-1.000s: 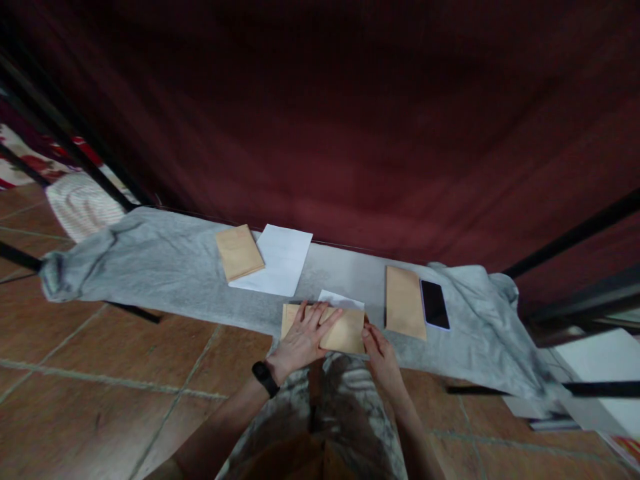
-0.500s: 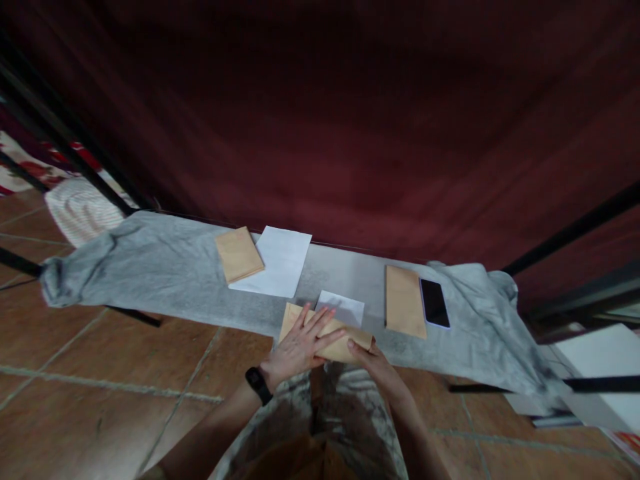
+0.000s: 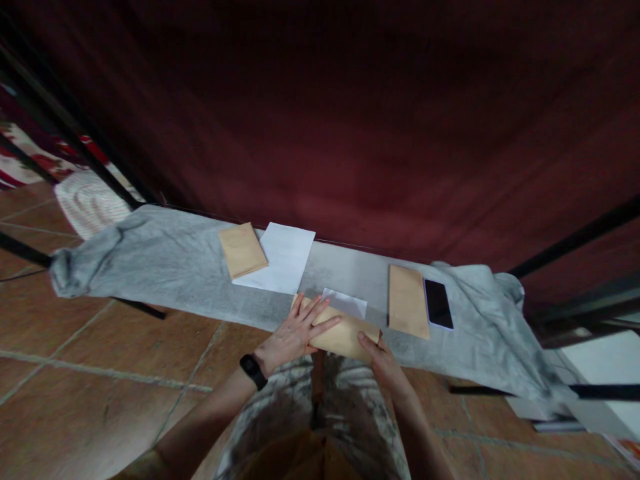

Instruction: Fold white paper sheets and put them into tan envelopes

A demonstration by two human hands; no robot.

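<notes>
A brown paper envelope [image 3: 345, 333] lies at the table's front edge, tilted, its right end bent up a little. My left hand [image 3: 296, 333], with a dark band on the wrist, rests flat across its left part, fingers spread. At the right end my right hand [image 3: 377, 353] grips the envelope, thumb on top and the other fingers underneath, mostly hidden. Just behind the envelope a small white paper [image 3: 347, 303] shows, partly covered by it.
Grey cloth [image 3: 165, 267] covers the narrow table. At left, brown envelopes [image 3: 243, 250] overlap a white sheet [image 3: 289, 257]. To the right lie another brown envelope [image 3: 407, 300] and a phone [image 3: 439, 304]. A dark red curtain [image 3: 340, 147] hangs behind, with black bars at both sides.
My right hand has taken hold of the envelope's right end, thumb now on top, and that end has come up and toward me. My left hand has stayed on the envelope.
</notes>
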